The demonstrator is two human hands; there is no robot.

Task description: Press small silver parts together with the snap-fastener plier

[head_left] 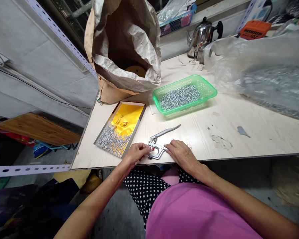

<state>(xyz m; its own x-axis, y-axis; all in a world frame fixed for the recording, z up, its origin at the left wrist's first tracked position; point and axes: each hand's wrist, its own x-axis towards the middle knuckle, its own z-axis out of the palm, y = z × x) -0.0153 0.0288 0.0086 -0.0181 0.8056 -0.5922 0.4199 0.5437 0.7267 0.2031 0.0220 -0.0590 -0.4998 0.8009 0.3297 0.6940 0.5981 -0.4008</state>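
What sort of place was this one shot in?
Probably a small workshop or home assembly corner: a stained worktable bears a plier-like hand tool, a green basket of many small metal pieces, and a large open sack.

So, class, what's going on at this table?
A person's right hand grips a silver plier-like tool by one handle, while the left hand pinches near its head; whether it holds anything is unclear. Small metal pieces fill part of a tray to the left, and more lie in a green basket beyond.
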